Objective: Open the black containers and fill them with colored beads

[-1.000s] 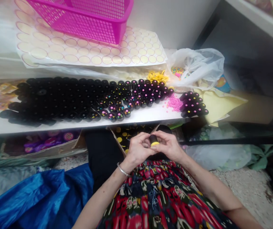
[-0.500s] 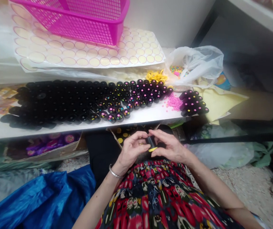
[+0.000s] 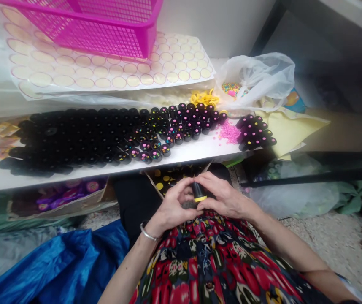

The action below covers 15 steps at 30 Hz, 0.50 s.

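Observation:
Over my lap, both hands close around one small black tube with a yellow band [image 3: 198, 192]. My left hand [image 3: 174, 205], with a metal bangle at the wrist, pinches the tube from the left. My right hand [image 3: 223, 196] grips it from the right and above. Just ahead, a white shelf [image 3: 200, 153] carries several rows of upright black tubes [image 3: 82, 135], many of them with coloured beads in their tops. A smaller bundle of tubes [image 3: 255, 133] lies on its side at the shelf's right end.
A pink mesh basket [image 3: 86, 25] rests on sheets of round stickers [image 3: 111, 69]. Pink beads [image 3: 228, 133], yellow bands [image 3: 203, 98] and a plastic bag of coloured beads [image 3: 257, 82] lie at the right. Below the shelf stand cardboard boxes [image 3: 60, 198]; blue plastic [image 3: 54, 261] fills the lower left.
The hands have kept hold of the tube and turned it a little, so its yellow band points down. The view has tipped slightly downward.

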Each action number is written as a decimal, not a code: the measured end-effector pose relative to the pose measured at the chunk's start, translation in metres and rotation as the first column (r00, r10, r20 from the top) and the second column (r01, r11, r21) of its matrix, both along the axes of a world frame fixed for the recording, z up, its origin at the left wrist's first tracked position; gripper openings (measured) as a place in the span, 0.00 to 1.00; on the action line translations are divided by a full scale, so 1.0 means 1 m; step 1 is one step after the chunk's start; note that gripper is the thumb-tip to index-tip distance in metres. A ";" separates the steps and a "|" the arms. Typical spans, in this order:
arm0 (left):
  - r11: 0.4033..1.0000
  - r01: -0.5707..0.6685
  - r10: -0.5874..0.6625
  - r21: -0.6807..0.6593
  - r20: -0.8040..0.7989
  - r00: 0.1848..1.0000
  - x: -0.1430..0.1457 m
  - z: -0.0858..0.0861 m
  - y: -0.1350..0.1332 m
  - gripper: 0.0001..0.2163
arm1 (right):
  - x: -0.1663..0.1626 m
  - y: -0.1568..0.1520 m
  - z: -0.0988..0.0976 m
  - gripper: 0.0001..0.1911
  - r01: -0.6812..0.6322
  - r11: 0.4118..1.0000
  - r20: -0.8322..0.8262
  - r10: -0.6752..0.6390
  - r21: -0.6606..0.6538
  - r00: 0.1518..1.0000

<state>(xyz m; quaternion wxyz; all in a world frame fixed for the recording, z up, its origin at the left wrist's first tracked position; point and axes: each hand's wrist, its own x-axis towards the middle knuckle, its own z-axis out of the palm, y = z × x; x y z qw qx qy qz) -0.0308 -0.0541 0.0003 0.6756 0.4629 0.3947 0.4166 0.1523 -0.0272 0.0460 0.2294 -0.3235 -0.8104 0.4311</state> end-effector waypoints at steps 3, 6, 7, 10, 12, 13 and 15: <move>0.967 -0.113 0.162 0.228 -0.209 0.964 0.003 0.002 -0.003 0.24 | -0.004 -0.006 -0.001 0.22 0.005 0.998 0.031 -0.007 0.061 0.999; 0.907 -0.135 0.276 0.399 -0.322 0.906 0.004 -0.006 -0.007 0.22 | -0.006 -0.008 -0.009 0.18 0.030 0.996 0.030 -0.033 0.089 0.999; 0.900 -0.149 0.298 0.409 -0.330 0.896 0.005 -0.011 -0.008 0.22 | -0.007 -0.007 -0.013 0.17 0.040 0.996 0.016 -0.042 0.079 0.999; 0.934 -0.207 0.297 0.292 -0.308 0.904 0.008 -0.025 -0.010 0.19 | -0.007 0.000 -0.028 0.16 0.096 0.993 -0.058 -0.100 -0.072 0.993; 0.972 -0.184 0.221 0.148 -0.292 0.931 0.010 -0.029 -0.008 0.21 | -0.007 0.005 -0.038 0.17 0.116 0.946 -0.094 -0.151 -0.301 0.984; 0.981 -0.164 0.188 0.105 -0.294 0.937 0.011 -0.029 -0.006 0.24 | -0.006 0.007 -0.042 0.19 0.117 0.892 -0.117 -0.185 -0.436 0.976; 0.984 -0.132 0.165 0.121 -0.327 0.931 0.010 -0.024 -0.002 0.31 | -0.007 0.008 -0.049 0.21 0.089 0.738 -0.167 -0.266 -0.669 0.949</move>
